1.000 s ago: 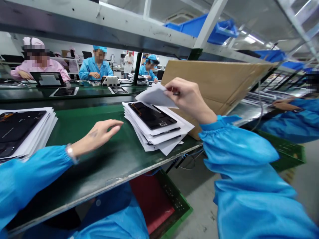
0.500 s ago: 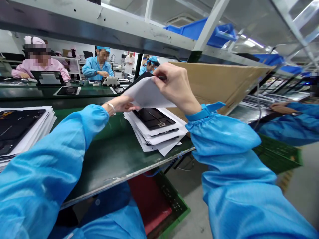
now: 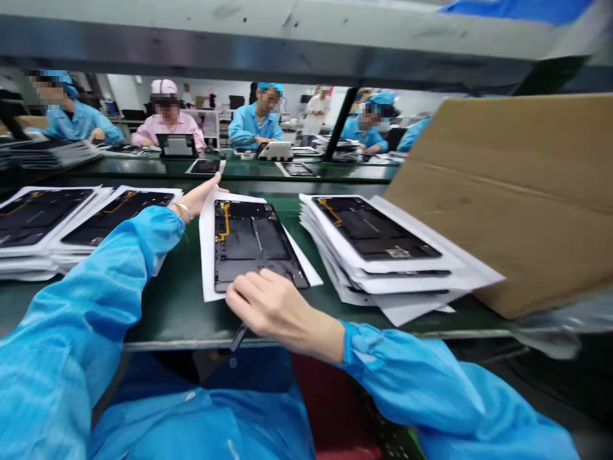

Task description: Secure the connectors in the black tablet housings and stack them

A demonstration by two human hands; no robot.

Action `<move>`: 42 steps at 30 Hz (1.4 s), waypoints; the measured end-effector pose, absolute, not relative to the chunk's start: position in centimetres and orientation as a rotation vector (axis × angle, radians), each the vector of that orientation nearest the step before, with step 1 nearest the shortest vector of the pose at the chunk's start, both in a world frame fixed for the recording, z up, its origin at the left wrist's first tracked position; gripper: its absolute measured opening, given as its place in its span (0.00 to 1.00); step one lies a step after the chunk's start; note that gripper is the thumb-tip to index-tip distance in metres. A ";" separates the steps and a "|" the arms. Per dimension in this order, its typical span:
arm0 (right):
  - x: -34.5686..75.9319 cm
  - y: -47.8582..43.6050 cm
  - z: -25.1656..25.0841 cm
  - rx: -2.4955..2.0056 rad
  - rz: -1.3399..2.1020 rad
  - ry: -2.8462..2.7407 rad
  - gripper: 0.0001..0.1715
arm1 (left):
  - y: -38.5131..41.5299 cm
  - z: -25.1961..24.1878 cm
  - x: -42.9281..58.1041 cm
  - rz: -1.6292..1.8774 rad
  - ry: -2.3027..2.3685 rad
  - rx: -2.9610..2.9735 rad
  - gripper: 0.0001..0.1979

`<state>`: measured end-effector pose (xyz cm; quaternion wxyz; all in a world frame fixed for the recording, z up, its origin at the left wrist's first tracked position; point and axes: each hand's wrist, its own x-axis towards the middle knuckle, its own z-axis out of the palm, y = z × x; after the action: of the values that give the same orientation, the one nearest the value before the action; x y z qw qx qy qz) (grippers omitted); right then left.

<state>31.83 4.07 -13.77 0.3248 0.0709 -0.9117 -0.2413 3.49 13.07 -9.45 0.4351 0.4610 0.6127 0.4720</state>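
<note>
A black tablet back housing [image 3: 261, 246] with an orange flex strip lies on a white paper sheet [image 3: 208, 275] on the green bench, in front of me. At the sheet's upper left corner is my left hand [image 3: 201, 197], its fingers stretched out along the edge. My right hand [image 3: 271, 306] is closed over the housing's lower edge. A slim dark tool [image 3: 238, 337] sticks out beneath its fingers; its tip is hidden. Just to the right, another housing [image 3: 378, 227] tops a stack of paper sheets [image 3: 335, 275] and housings.
Two more stacks with housings [image 3: 43, 217] [image 3: 119, 214] stand at the left. A large cardboard sheet [image 3: 517, 191] leans at the right. Overhead runs a metal shelf beam [image 3: 239, 54]. Several co-workers sit across the line, one in pink [image 3: 170, 131]. A red surface [image 3: 330, 409] shows below the bench.
The view has swung right to left. The sheet and housing, raised over the right stack before, now lie on the bench left of it. My right hand has let go of the paper's top edge.
</note>
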 end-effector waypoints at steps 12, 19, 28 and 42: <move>27.1 0.9 -16.7 0.319 -0.211 -2.965 0.06 | 12.5 -13.1 -0.4 0.542 1.852 1.646 0.16; 27.2 1.3 -17.0 0.457 -0.176 -2.943 0.10 | 13.0 -13.5 1.6 0.290 1.855 1.973 0.17; 25.5 3.4 -18.2 0.541 -0.166 -2.739 0.13 | 12.6 -12.7 2.9 0.163 1.955 2.164 0.14; 36.7 13.6 -21.6 0.169 0.012 -2.719 0.20 | -9.7 -14.7 8.3 0.228 1.726 3.069 0.15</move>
<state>36.71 13.56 -21.56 0.2070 0.0607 -0.9765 0.0044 8.35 -9.69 -14.71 -0.1922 0.8536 0.4800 0.0633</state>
